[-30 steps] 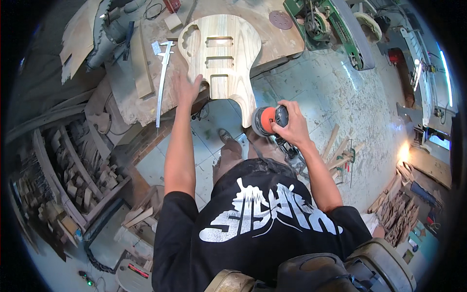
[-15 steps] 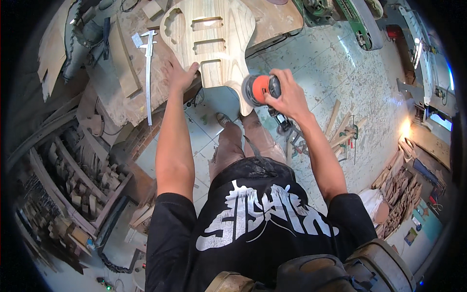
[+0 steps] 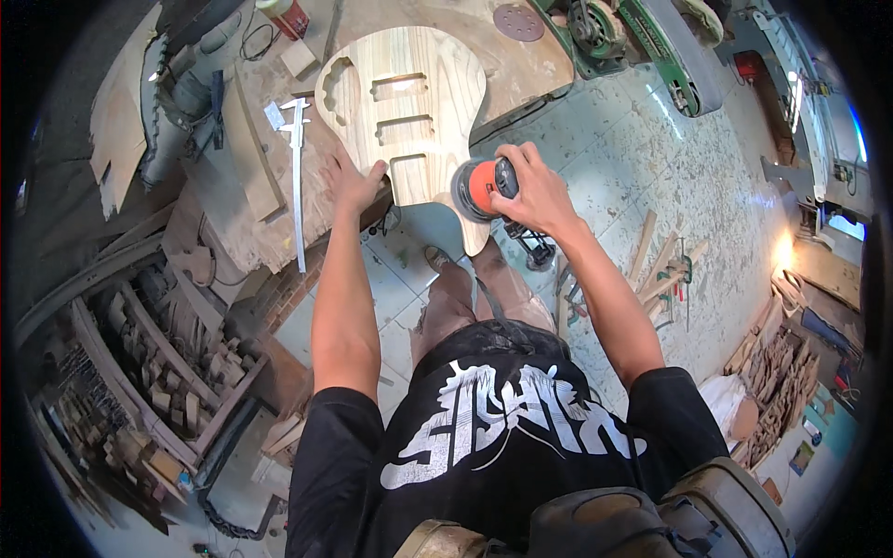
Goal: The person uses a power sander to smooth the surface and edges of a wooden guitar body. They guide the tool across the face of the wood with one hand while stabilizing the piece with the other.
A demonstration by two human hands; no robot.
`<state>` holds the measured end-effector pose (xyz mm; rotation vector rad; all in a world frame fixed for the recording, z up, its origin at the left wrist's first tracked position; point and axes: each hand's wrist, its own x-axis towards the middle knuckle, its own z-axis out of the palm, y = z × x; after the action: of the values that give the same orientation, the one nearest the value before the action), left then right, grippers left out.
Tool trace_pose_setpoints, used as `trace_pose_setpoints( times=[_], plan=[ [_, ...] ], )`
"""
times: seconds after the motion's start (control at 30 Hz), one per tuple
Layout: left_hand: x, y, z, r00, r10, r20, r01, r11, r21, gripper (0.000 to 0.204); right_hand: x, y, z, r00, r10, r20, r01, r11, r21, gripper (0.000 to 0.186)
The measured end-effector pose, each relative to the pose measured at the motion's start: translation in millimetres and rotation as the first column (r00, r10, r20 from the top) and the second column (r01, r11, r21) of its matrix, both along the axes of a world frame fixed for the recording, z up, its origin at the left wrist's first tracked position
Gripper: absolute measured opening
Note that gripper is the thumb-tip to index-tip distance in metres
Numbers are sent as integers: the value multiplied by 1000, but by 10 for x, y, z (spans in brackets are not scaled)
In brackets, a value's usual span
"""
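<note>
A pale wooden electric guitar body (image 3: 456, 88), with several routed pockets in its face, lies across the near edge of the workbench. Its long horn points toward me past that edge. In my right hand (image 3: 538, 197) is an orange and black random orbital sander (image 3: 482, 188), its round pad against the right side of the body by the base of the horn. My left hand (image 3: 355, 184) rests at the body's lower left side, thumb reaching to the wood and fingers spread over the bench.
A caliper (image 3: 297, 177) and a long wooden board (image 3: 246, 149) lie left on the workbench (image 3: 516, 70). A sanding disc (image 3: 518, 22) and a red and white container (image 3: 282, 17) sit farther back. A green machine (image 3: 651, 46) stands far right. Clamped wood strips (image 3: 665, 265) lie on the floor.
The whole view has shifted, so the bench sits lower in it. Relative to the guitar body, the sander has moved left and away from me, up from the horn's tip. My left hand stays put.
</note>
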<state>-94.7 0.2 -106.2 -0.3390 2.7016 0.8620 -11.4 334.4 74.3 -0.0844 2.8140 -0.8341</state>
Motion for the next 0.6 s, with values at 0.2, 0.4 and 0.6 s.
trace_pose_setpoints(
  times=[0.2, 0.4, 0.6],
  plan=[
    [30, 90, 173, 998, 30, 51, -31, 999, 9, 120, -315, 44, -102, 998, 25, -58, -26, 1000, -1, 60],
    [54, 73, 244, 997, 46, 65, -46, 999, -7, 117, -510, 39, -82, 995, 0, -99, 1, 1000, 14, 60],
    [72, 46, 194, 998, 48, 51, -49, 999, 2, 117, -460, -11, -83, 998, 19, -66, -20, 1000, -17, 59]
  ],
)
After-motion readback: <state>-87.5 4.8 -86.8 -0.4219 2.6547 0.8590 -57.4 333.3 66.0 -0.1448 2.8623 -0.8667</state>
